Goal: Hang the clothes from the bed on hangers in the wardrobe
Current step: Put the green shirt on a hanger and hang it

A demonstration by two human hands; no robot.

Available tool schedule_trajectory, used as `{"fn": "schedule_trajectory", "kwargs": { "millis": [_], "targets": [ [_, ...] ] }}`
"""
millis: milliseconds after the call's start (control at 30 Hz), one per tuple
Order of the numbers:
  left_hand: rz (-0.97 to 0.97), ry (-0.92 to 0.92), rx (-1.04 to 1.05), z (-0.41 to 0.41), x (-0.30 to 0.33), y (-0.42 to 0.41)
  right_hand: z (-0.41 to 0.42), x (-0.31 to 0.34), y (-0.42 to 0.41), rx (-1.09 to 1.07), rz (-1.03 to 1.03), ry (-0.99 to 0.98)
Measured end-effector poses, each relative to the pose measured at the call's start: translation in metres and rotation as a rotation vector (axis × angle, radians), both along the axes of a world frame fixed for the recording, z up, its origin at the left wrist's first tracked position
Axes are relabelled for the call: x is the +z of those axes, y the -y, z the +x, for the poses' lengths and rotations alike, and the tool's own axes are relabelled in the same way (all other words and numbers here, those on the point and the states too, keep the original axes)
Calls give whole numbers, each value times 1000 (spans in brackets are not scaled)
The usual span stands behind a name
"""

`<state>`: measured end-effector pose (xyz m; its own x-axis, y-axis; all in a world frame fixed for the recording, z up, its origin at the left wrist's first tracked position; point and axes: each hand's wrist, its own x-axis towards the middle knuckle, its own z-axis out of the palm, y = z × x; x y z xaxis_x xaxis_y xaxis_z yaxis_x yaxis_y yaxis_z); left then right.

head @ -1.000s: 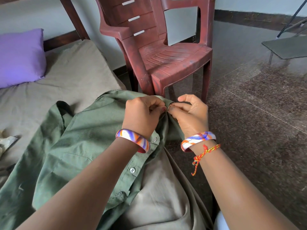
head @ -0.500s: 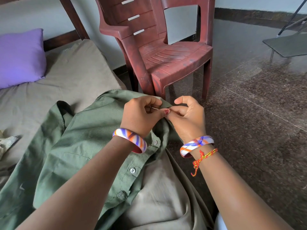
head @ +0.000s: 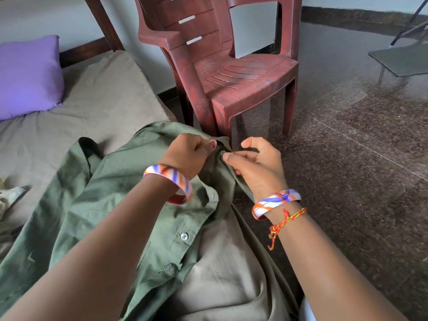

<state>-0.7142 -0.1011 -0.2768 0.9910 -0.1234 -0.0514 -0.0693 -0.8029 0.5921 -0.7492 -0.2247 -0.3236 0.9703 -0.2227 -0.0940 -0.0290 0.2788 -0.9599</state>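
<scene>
Fingers of both hands at green shirt button

Maroon chair (plastic), purple pillow

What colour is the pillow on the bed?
Purple; the head view shows the pillow clearly.

No readable text, label, brand, number or sign anywhere.
</scene>
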Motion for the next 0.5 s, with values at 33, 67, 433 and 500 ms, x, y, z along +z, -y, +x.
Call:
{"fn": "schedule_trajectory", "kwargs": {
  "millis": [33, 67, 433, 500],
  "targets": [
    [-72, -42, -12, 0, 1, -2, -1, 1, 0, 10, -3, 3],
    [-137, -79, -14, -1, 2, -3, -1, 2, 1, 22, -4, 11],
    [-292, -8, 4, -5, 3, 0, -1, 9, 1, 64, -70, 92],
    [-448, -97, -4, -7, 3, 0, 0, 8, 3, 45, -104, 93]
  ]
}}
